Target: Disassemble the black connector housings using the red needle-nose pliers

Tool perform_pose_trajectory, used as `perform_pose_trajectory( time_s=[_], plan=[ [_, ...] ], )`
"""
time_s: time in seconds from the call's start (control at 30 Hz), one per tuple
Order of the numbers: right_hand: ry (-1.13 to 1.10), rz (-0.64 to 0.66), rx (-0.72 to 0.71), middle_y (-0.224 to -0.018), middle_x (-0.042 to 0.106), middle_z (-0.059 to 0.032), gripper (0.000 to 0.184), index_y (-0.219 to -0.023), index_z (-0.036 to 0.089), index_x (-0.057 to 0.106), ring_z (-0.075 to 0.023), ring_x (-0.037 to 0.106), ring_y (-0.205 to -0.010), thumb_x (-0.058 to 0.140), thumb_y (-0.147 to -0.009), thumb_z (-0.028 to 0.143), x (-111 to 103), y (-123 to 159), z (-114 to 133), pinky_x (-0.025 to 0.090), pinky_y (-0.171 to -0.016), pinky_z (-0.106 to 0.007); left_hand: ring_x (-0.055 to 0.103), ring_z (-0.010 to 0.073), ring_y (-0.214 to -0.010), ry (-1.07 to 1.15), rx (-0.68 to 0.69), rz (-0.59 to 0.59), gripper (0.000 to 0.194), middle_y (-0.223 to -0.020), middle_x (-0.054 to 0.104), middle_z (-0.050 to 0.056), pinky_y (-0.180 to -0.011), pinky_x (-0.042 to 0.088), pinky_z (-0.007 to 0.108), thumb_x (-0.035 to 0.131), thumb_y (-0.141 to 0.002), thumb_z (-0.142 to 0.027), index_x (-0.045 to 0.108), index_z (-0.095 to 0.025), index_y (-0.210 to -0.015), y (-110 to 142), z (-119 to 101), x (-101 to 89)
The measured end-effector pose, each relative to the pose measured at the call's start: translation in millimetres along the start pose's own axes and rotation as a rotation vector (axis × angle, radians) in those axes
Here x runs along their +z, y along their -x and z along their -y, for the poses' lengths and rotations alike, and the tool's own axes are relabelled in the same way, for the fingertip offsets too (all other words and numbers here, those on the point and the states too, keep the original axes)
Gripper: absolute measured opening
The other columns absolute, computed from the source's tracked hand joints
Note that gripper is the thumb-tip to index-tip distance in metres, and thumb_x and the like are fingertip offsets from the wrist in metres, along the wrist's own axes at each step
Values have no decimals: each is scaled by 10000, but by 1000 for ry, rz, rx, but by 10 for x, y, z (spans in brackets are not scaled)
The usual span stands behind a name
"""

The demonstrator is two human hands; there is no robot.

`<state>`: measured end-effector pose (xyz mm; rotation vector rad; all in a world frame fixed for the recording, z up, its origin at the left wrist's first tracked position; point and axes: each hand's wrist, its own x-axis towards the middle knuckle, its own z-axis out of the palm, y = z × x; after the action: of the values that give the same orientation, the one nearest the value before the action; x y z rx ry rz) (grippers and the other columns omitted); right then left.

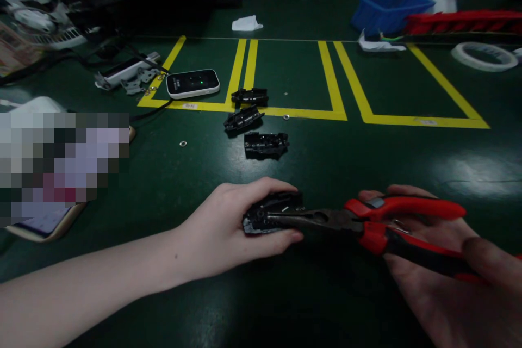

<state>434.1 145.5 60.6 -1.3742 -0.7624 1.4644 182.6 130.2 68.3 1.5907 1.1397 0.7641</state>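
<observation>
My left hand (228, 225) is wrapped round a small black plastic part (272, 212) and holds it down on the green table (310, 293). My right hand (432, 253) grips red-handled long-nose pliers (391, 223). The dark jaws of the pliers reach left into the top of the black part. Three more black plastic parts lie farther back near the yellow lines: one (266, 144), a second (243, 119) and a third (249, 97).
A white-edged phone-like device (192, 83) lies at the back left beside grey metal pieces (136, 82). Small washers (183, 143) dot the mat. A blue bin (389, 10), red tray (465, 22) and white tape ring (484, 56) stand at the back right. A phone (44, 223) lies left.
</observation>
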Motion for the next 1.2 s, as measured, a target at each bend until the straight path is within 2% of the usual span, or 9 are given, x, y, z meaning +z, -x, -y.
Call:
perform_pose_trajectory(
  time_s=[0.13,0.3,0.47,0.63,0.73,0.83,0.93,1.03,1.2],
  plan=[
    [-32,24,-6,-1128,779,-61,446,-991,309,777,-341,723,-1061,831,-616,545,-65,-26,-35,617,-836,-361,715,165,-854,-1,2,27,404,-1053,760,40,-719,552,238,740,-876,-342,622,-175,-1224,-7,1,-16],
    [-20,120,-46,-1148,773,-49,325,-1017,318,773,-317,741,-1021,754,-730,472,-133,-42,-41,630,-805,-343,722,198,-939,77,-33,96,455,-1143,742,64,-739,568,247,756,-859,-357,616,-181,-1254,-17,0,-51],
    [25,160,-78,-1071,791,-57,348,-975,312,778,-324,761,-945,804,-671,480,-98,-45,33,654,-745,-366,719,194,-915,69,-21,127,479,-1155,731,72,-721,569,242,727,-879,-324,584,-192,-1316,-3,5,-66],
    [72,89,-99,-1144,773,-73,501,-1082,295,759,-334,747,-998,773,-672,582,-140,-67,2,647,-790,-368,727,190,-902,10,19,135,532,-1172,737,77,-740,568,251,709,-896,-317,538,-183,-1382,12,27,-57],
    [98,45,-108,-1184,761,-70,504,-1090,278,761,-324,742,-1020,733,-702,598,-178,-71,-18,640,-807,-341,734,195,-911,16,35,127,613,-1209,730,87,-750,572,262,707,-903,-329,478,-194,-1455,16,41,-55],
    [98,37,-112,-1153,771,-67,521,-1067,281,770,-319,752,-985,779,-654,599,-181,-65,8,643,-787,-326,734,174,-850,34,29,131,641,-1180,739,76,-736,577,257,695,-917,-319,436,-207,-1493,17,43,-56],
    [94,46,-107,-1093,787,-79,532,-1031,280,782,-319,761,-945,823,-601,592,-154,-60,44,643,-767,-319,740,194,-924,21,23,130,614,-1213,729,74,-756,584,262,695,-918,-320,457,-217,-1475,14,37,-53],
    [99,79,-116,-1066,793,-82,497,-1007,285,788,-317,769,-900,819,-611,583,-111,-61,51,648,-725,-323,735,215,-1005,6,31,126,571,-1243,721,77,-778,583,262,701,-911,-322,499,-207,-1432,8,31,-49],
    [87,86,-55,-1045,796,-94,535,-1006,284,785,-323,769,-896,853,-561,573,-56,-70,27,633,-736,-320,735,192,-941,-3,17,147,530,-1187,738,69,-762,565,252,699,-911,-327,524,-178,-1389,-1,11,-58]
  ],
)
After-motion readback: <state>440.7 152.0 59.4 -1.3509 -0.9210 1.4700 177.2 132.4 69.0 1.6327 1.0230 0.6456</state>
